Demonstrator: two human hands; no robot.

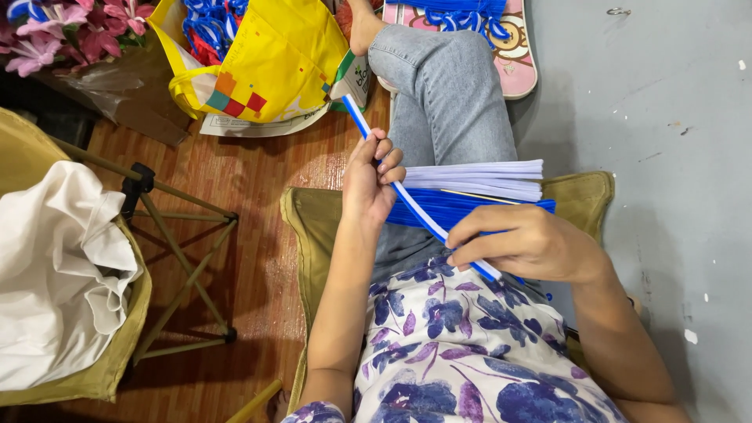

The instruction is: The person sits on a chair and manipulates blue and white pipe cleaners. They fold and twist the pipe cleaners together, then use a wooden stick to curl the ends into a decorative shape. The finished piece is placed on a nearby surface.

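Left of frame: white cloth (pixel 63 274) heaped in a folding chair (pixel 117 345). Centre: left hand (pixel 370 182), grip pinching the upper part of a blue-and-white strip (pixel 407 200), apparently steadying it. Right hand (pixel 526 244) closes round its lower end over stacked blue and white strips (pixel 478 192) on the lap, within reach.

A yellow plastic shopping bag (pixel 270 59) with coloured squares lay on the reddish wooden floor (pixel 251 258), next to pink artificial flowers (pixel 59 31). At the left, a white crumpled cloth (pixel 55 274) rested in an olive fabric folding chair (pixel 117 345). A pink patterned board (pixel 518 59) was on the grey floor (pixel 666 141).
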